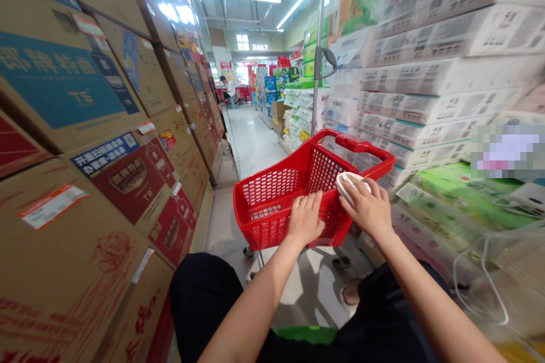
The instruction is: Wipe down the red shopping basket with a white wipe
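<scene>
A red plastic shopping basket on wheels (272,193) stands on the aisle floor in front of me, with a red handle across its far side. My left hand (305,216) grips the basket's near rim, fingers curled over the edge. My right hand (367,206) presses a white cloth (349,182) against the near right rim of the basket, fingers closed on it. The inside of the basket shows only red mesh.
Stacked brown cartons (85,142) wall the left side of the aisle. Wrapped packs of tissue paper (430,91) pile up on the right. A metal pole (318,51) rises behind the basket. A person sits far down the aisle (225,88). Pale tiled floor (251,142) runs ahead.
</scene>
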The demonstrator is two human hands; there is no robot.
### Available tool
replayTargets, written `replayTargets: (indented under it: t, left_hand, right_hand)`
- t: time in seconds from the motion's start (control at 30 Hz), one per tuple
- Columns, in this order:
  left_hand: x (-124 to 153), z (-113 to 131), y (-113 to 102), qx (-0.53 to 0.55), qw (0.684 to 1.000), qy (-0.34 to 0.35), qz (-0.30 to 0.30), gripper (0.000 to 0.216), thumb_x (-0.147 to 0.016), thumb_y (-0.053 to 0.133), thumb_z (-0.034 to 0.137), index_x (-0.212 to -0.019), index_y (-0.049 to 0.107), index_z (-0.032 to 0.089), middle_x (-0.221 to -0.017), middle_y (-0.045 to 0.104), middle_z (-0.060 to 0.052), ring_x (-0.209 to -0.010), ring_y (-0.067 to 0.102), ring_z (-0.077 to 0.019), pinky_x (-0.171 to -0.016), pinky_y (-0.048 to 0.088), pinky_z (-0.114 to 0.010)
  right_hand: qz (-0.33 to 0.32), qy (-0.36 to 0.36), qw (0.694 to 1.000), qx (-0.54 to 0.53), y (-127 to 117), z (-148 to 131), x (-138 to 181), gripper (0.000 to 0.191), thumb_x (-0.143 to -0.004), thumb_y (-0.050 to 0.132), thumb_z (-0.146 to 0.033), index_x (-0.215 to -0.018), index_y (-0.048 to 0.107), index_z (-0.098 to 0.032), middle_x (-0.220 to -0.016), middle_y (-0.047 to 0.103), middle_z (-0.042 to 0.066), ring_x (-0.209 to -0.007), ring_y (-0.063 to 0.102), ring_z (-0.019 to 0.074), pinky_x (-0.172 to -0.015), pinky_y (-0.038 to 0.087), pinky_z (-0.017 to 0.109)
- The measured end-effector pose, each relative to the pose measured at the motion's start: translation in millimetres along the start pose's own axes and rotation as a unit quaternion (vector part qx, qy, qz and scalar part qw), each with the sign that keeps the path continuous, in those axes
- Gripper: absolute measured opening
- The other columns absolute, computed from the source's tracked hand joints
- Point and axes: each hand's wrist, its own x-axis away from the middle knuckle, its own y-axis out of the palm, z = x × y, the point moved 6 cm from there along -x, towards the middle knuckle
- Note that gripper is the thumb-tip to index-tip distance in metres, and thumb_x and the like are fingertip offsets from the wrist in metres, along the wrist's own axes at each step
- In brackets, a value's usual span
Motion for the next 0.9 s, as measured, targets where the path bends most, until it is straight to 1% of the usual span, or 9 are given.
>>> replayTargets:
  t: [0.1, 0.2, 0.27, 0.33, 0.5, 0.63, 0.77, 0.83, 0.9]
  left_hand:
    - [1.0, -1.2, 0.1, 0.000, 1.000, 0.003, 0.003, 0.082, -0.076, 0.059, 0.026, -0.151, 0.027, 0.017, -0.139, 0.051, -0.011, -0.124, 0.047, -0.0282, -0.114, 0.029, -0.045]
    - [2.1, -2.1, 0.2, 0.002, 1.000, 0.003, 0.006, 0.081, -0.076, 0.058, 0.027, -0.151, 0.027, 0.016, -0.139, 0.050, -0.012, -0.124, 0.046, -0.0282, -0.115, 0.027, -0.045]
    - [2.0, -1.7, 0.3, 0.002, 1.000, 0.001, 0.007, 0.081, -0.076, 0.058, 0.027, -0.151, 0.028, 0.016, -0.139, 0.050, -0.012, -0.124, 0.046, -0.0284, -0.115, 0.027, -0.045]
    - [1.2, -0.8, 0.5, 0.003, 1.000, 0.001, 0.008, 0.080, -0.076, 0.057, 0.025, -0.150, 0.029, 0.016, -0.138, 0.050, -0.011, -0.124, 0.046, -0.0283, -0.114, 0.028, -0.045]
    - [0.1, -2.0, 0.2, 0.003, 1.000, -0.007, 0.007, 0.070, -0.074, 0.057, 0.022, -0.142, 0.040, 0.015, -0.130, 0.055, -0.012, -0.120, 0.048, -0.0276, -0.113, 0.030, -0.044]
    - [1.9, -2.8, -1.4, -0.001, 1.000, 0.010, 0.004, 0.078, -0.075, 0.057, 0.024, -0.148, 0.031, 0.015, -0.135, 0.052, -0.011, -0.123, 0.047, -0.0274, -0.114, 0.030, -0.043]
    - [2.6, -0.1, -1.8, -0.007, 1.000, 0.014, 0.008, 0.081, -0.077, 0.056, 0.026, -0.151, 0.025, 0.015, -0.137, 0.051, -0.010, -0.124, 0.047, -0.0263, -0.114, 0.030, -0.042]
    - [2.4, 2.2, -1.3, -0.012, 1.000, 0.010, 0.012, 0.080, -0.077, 0.056, 0.026, -0.151, 0.026, 0.014, -0.137, 0.051, -0.011, -0.124, 0.047, -0.0262, -0.114, 0.030, -0.042]
    - [2.3, 3.6, -0.7, -0.016, 1.000, 0.006, 0.013, 0.079, -0.077, 0.056, 0.026, -0.150, 0.028, 0.014, -0.137, 0.052, -0.011, -0.125, 0.047, -0.0265, -0.115, 0.029, -0.043]
  right_hand:
    - [0.032, -0.027, 0.999, -0.028, 0.8, -7.2, -0.2, 0.053, -0.092, 0.054, -0.032, -0.144, 0.047, -0.031, -0.148, 0.048, 0.003, -0.145, 0.022, 0.0366, -0.113, 0.026, 0.063]
    - [0.034, -0.031, 0.997, -0.061, 7.7, -6.5, -3.1, 0.047, -0.094, 0.049, -0.031, -0.141, 0.050, -0.026, -0.158, 0.032, 0.006, -0.148, 0.016, 0.0343, -0.113, 0.029, 0.060]
    - [0.032, -0.023, 0.997, -0.070, 14.0, -8.7, -4.2, 0.049, -0.095, 0.047, -0.030, -0.144, 0.046, -0.024, -0.160, 0.027, 0.009, -0.147, 0.019, 0.0334, -0.112, 0.029, 0.061]
    - [0.023, -0.027, 0.997, -0.071, 20.9, -17.9, -3.3, 0.053, -0.096, 0.045, -0.029, -0.148, 0.039, -0.023, -0.158, 0.032, 0.011, -0.145, 0.025, 0.0323, -0.113, 0.027, 0.062]
    - [-0.033, -0.104, 0.990, -0.084, 32.2, -46.4, 3.4, 0.061, -0.095, 0.043, -0.020, -0.154, 0.029, -0.026, -0.155, 0.038, 0.007, -0.143, 0.033, 0.0246, -0.117, 0.027, 0.053]
    - [-0.046, -0.122, 0.989, -0.073, 25.6, -22.6, 0.6, 0.063, -0.093, 0.042, -0.013, -0.153, 0.030, -0.027, -0.156, 0.038, 0.005, -0.142, 0.034, 0.0214, -0.118, 0.026, 0.049]
    - [0.002, -0.062, 0.996, -0.061, 16.0, 11.8, -6.1, 0.064, -0.089, 0.043, -0.008, -0.151, 0.036, -0.024, -0.155, 0.039, 0.008, -0.143, 0.031, 0.0246, -0.117, 0.028, 0.052]
    - [0.013, -0.055, 0.996, -0.068, 18.1, 7.2, -4.5, 0.061, -0.090, 0.042, -0.008, -0.150, 0.038, -0.021, -0.153, 0.042, 0.010, -0.142, 0.033, 0.0257, -0.116, 0.029, 0.052]
    - [0.007, -0.068, 0.995, -0.078, 24.6, -10.3, 0.2, 0.059, -0.091, 0.041, -0.009, -0.149, 0.038, -0.018, -0.151, 0.045, 0.012, -0.141, 0.034, 0.0257, -0.117, 0.030, 0.051]
